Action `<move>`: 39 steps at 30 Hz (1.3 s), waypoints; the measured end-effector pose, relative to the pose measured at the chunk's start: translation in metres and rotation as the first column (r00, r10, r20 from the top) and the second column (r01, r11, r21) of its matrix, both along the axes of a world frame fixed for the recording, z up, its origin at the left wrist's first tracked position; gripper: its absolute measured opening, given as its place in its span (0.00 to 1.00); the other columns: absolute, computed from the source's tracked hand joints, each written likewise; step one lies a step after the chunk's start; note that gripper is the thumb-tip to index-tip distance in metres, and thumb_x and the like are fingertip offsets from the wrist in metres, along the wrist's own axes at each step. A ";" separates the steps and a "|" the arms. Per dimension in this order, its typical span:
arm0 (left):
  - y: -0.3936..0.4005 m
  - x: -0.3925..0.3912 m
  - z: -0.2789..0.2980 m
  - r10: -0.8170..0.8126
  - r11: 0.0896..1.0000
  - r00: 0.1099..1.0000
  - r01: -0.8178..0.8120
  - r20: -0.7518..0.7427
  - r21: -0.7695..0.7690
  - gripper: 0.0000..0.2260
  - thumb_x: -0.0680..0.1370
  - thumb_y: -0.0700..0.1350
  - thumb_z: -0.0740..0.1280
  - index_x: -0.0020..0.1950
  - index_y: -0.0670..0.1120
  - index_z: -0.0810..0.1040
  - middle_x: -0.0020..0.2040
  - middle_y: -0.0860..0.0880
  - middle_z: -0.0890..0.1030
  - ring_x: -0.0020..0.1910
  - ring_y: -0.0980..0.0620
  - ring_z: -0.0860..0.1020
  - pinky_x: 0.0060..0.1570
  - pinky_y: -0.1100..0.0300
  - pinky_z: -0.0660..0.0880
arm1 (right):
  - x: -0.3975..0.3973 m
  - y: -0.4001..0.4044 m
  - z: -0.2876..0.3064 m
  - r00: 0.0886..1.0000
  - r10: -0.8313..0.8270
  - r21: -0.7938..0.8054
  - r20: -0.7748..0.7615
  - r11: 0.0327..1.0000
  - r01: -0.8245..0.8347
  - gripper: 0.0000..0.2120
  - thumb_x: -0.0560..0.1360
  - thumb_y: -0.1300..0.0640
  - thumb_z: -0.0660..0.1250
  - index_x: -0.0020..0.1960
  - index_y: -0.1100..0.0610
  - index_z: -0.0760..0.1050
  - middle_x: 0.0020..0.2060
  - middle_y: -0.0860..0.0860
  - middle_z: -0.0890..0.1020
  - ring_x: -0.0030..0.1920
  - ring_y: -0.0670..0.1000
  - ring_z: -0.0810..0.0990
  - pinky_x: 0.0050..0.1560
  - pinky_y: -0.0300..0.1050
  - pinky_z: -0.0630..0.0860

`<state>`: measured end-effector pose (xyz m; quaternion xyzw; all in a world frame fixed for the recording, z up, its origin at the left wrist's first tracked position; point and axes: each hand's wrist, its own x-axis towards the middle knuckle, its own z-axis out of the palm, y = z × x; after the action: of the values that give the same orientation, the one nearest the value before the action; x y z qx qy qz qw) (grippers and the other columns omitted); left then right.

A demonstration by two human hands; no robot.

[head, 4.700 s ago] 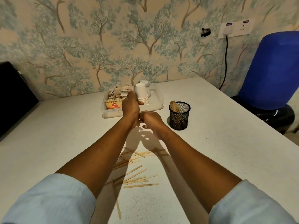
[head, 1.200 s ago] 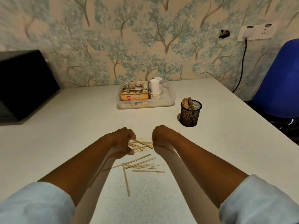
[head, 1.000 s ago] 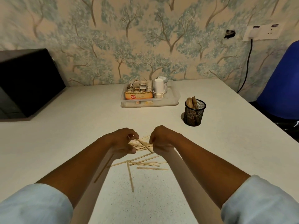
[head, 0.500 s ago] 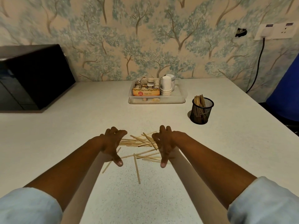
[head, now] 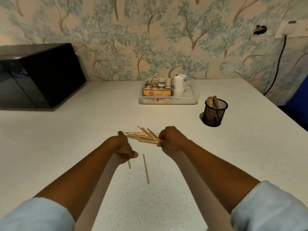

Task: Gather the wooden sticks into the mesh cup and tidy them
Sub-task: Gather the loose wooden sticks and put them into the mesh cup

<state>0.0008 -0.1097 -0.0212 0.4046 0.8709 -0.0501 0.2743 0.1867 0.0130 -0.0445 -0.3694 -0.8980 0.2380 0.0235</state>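
Mid-gather: right hand (head: pixel 170 138) clenched on stick bundle (head: pixel 143 136); left hand (head: pixel 124 145) curled, steadying ends, grip unclear. Next: collect two strays (head: pixel 146 169), carry to mesh cup (head: pixel 214 114).

From my end the feed is dim and warm-toned, with soft light falling from above and behind, so each forearm casts a pale, blurred shadow on the speckled table (head: pixel 166 205) just inside it. The wallpaper (head: pixel 50 17) smears with motion blur toward the upper corners, and the wide lens bows the table edges and stretches the sleeves at the bottom. The black microwave (head: pixel 38 75) shows only a faint sheen, no hard glare.
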 end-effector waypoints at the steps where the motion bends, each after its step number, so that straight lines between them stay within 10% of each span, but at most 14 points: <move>1: 0.001 0.007 0.004 -0.007 1.000 1.000 0.007 0.018 0.016 0.53 0.75 0.61 0.72 0.79 0.34 0.40 0.79 0.37 0.60 0.74 0.39 0.68 0.68 0.50 0.71 | -0.002 -0.002 0.000 1.000 0.007 0.005 -0.001 1.000 -0.007 0.15 0.71 0.49 0.74 0.53 0.58 0.83 0.49 0.55 0.82 0.50 0.54 0.80 0.44 0.43 0.72; 6: 0.010 0.026 0.006 -0.029 0.991 0.991 0.011 0.134 0.132 0.30 0.78 0.55 0.72 0.72 0.39 0.70 0.73 0.42 0.68 0.69 0.42 0.72 0.63 0.53 0.75 | -0.005 -0.007 0.003 0.998 0.049 -0.016 -0.026 0.999 -0.049 0.14 0.72 0.49 0.72 0.54 0.56 0.84 0.48 0.54 0.83 0.48 0.52 0.79 0.44 0.44 0.74; 14: 0.014 0.007 -0.007 0.059 0.901 0.949 -0.184 0.309 0.393 0.32 0.71 0.38 0.78 0.71 0.44 0.67 0.68 0.40 0.72 0.64 0.43 0.76 0.64 0.50 0.76 | -0.005 -0.014 0.001 0.920 0.117 0.081 0.373 0.984 -0.158 0.62 0.39 0.19 0.67 0.66 0.51 0.64 0.59 0.53 0.65 0.61 0.55 0.65 0.57 0.58 0.74; 18: 0.016 0.002 -0.007 -0.240 0.918 0.966 0.257 -0.095 0.301 0.44 0.71 0.52 0.79 0.80 0.48 0.57 0.77 0.42 0.59 0.76 0.41 0.58 0.73 0.50 0.61 | -0.011 -0.010 -0.002 0.918 0.139 0.082 0.373 0.980 -0.181 0.58 0.48 0.25 0.74 0.70 0.52 0.62 0.60 0.54 0.65 0.62 0.56 0.65 0.57 0.58 0.74; 26: 0.032 -0.015 -0.015 -0.450 0.881 0.883 0.464 -0.138 0.095 0.41 0.79 0.60 0.67 0.83 0.54 0.45 0.83 0.50 0.40 0.81 0.45 0.37 0.75 0.31 0.44 | -0.009 -0.002 -0.015 0.992 0.010 0.201 0.126 0.979 -0.036 0.38 0.67 0.29 0.67 0.65 0.55 0.71 0.57 0.56 0.71 0.58 0.56 0.72 0.53 0.52 0.76; 33: 0.044 -0.022 -0.015 -0.500 0.850 0.855 0.515 -0.141 0.109 0.39 0.81 0.58 0.65 0.83 0.51 0.45 0.83 0.50 0.42 0.81 0.47 0.39 0.75 0.33 0.44 | -0.020 0.003 -0.020 0.999 -0.006 0.268 0.053 0.963 -0.008 0.25 0.73 0.36 0.64 0.61 0.52 0.76 0.56 0.55 0.73 0.59 0.55 0.72 0.52 0.50 0.74; 39: 0.049 -0.019 -0.014 -0.494 0.835 0.857 0.515 -0.147 0.195 0.36 0.75 0.59 0.73 0.77 0.46 0.64 0.73 0.45 0.67 0.69 0.45 0.68 0.68 0.46 0.69 | -0.028 0.009 -0.012 0.994 0.093 0.260 0.062 0.960 -0.106 0.30 0.72 0.39 0.68 0.69 0.52 0.70 0.65 0.53 0.70 0.65 0.55 0.67 0.58 0.53 0.71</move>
<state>-0.0187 -0.0605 -0.0350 0.6458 0.7448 -0.0388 0.1636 0.1584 0.0223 -0.0566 -0.3233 -0.9393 0.1084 0.0383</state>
